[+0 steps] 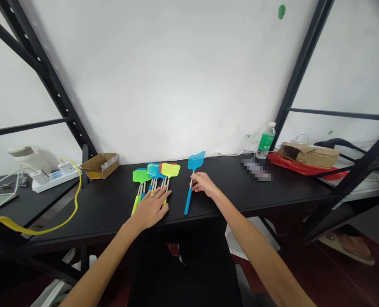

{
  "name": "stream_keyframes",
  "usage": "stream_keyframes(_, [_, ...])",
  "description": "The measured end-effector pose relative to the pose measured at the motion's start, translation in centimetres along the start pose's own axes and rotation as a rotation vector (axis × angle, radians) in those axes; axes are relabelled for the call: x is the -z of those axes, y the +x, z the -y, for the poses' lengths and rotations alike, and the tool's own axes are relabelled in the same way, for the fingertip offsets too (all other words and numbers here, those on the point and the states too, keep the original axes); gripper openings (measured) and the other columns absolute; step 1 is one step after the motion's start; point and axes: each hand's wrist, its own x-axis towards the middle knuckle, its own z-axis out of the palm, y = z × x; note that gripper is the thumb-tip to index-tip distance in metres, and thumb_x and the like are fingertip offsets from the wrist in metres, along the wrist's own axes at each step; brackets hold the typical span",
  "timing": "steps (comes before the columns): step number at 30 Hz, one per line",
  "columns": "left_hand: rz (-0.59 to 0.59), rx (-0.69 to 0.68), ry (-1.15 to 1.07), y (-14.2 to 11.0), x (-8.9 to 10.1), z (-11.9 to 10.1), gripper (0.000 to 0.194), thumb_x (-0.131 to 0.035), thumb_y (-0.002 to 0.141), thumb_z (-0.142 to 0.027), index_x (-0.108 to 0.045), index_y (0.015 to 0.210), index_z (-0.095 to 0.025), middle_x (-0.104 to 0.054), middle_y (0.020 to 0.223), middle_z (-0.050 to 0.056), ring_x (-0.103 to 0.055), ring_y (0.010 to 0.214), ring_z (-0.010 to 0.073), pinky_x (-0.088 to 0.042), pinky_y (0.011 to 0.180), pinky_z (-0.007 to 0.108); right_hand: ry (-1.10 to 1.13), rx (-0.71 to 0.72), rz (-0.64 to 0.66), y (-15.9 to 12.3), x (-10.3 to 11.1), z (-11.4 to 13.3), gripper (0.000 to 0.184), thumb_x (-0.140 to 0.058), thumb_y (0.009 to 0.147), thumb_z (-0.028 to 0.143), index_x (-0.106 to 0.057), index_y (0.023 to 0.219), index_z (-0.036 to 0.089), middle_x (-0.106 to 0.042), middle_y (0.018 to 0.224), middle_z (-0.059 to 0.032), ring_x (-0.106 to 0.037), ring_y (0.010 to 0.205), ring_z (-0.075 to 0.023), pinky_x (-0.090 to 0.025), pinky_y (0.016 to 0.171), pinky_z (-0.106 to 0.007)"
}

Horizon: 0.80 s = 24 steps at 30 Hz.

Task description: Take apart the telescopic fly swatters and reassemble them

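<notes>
My right hand (202, 183) is closed around the metal shaft of a blue fly swatter (196, 161), whose blue handle points toward me. To the left lies a bunch of fly swatters with green (141, 175), blue (155, 171) and yellow (170, 169) heads, some overlapping; a bit of red shows behind the yellow one. My left hand (151, 207) rests flat over their handles with its fingers stretched out, covering part of them. A ring sits on one of its fingers.
On the black table (228, 196) stand an open cardboard box (100, 166) at left and a green-labelled bottle (266, 141) at right. A yellow cable (76, 200) hangs left, near a power strip (57, 178). Black shelf posts (300, 59) frame both sides. Another person's foot (349, 245) shows at lower right.
</notes>
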Motion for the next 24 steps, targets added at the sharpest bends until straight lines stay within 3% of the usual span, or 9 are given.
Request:
stream_keyframes(3, [-0.008,0.037,0.010,-0.7,0.2,0.7,0.053,-0.036,0.095,-0.033,-0.050,0.146,-0.026,-0.037,0.159,0.002,-0.035,0.145,0.0294,-0.028,0.118,0.050,0.292,0.014,0.035,-2.1,0.7,-0.6,0.020,-0.056,0.087,0.039,-0.058,0.088,0.019,-0.073,0.078,-0.0061,-0.069,0.054,-0.0153,-0.049,0.045,-0.020])
stream_keyframes(5, [-0.062,0.072,0.021,-1.2,0.4,0.0,0.050,-0.038,0.094,-0.030,-0.056,0.141,-0.024,-0.042,0.156,0.004,-0.037,0.145,0.0307,-0.027,0.119,0.052,0.451,0.024,0.027,-3.3,0.9,-1.0,0.028,-0.057,0.088,0.045,-0.059,0.088,0.018,-0.072,0.075,-0.0060,-0.070,0.056,-0.0167,-0.049,0.045,-0.021])
stream_keyframes(9, [-0.258,0.074,-0.083,-1.3,1.0,-4.3,0.044,-0.038,0.099,-0.038,-0.060,0.134,-0.021,-0.055,0.146,0.008,-0.047,0.137,0.0280,-0.028,0.119,0.049,0.603,0.063,-0.042,-5.0,0.2,-1.5,0.034,-0.061,0.089,0.050,-0.062,0.088,0.016,-0.073,0.080,-0.0086,-0.074,0.067,-0.0196,-0.052,0.050,-0.021])
stream_keyframes(13, [-0.247,0.042,-0.258,0.5,1.2,-8.6,0.044,-0.038,0.101,-0.046,-0.060,0.129,-0.021,-0.069,0.123,0.009,-0.063,0.113,0.0252,-0.047,0.095,0.038,0.735,0.088,-0.042,-5.7,-1.2,-1.5,0.033,-0.060,0.091,0.051,-0.063,0.092,0.018,-0.076,0.096,-0.0117,-0.075,0.087,-0.0221,-0.057,0.064,-0.024])
stream_keyframes(17, [-0.172,0.084,-0.240,2.8,0.9,-10.2,0.037,-0.036,0.102,-0.045,-0.064,0.106,-0.022,-0.073,0.093,0.006,-0.068,0.088,0.0240,-0.043,0.068,0.030,0.717,0.119,-0.001,-5.8,-1.1,-1.2,0.037,-0.064,0.088,0.053,-0.067,0.096,0.016,-0.076,0.099,-0.0134,-0.074,0.091,-0.0216,-0.058,0.072,-0.027])
stream_keyframes(19, [-0.178,0.069,-0.183,3.4,0.8,-10.3,0.036,-0.034,0.103,-0.042,-0.064,0.103,-0.023,-0.072,0.093,0.005,-0.068,0.087,0.0234,-0.039,0.065,0.029,0.665,0.131,-0.010,-5.8,-0.3,-1.3,0.042,-0.068,0.084,0.055,-0.069,0.097,0.015,-0.075,0.096,-0.0131,-0.074,0.084,-0.0205,-0.058,0.069,-0.027])
stream_keyframes(24, [-0.166,0.092,-0.007,3.5,0.4,-9.8,0.036,-0.030,0.103,-0.040,-0.063,0.109,-0.026,-0.072,0.096,0.006,-0.067,0.080,0.0228,-0.032,0.058,0.029,0.561,0.142,-0.178,-5.6,0.9,-2.2,0.046,-0.075,0.073,0.060,-0.070,0.084,0.015,-0.073,0.090,-0.0107,-0.070,0.068,-0.0170,-0.058,0.060,-0.027])
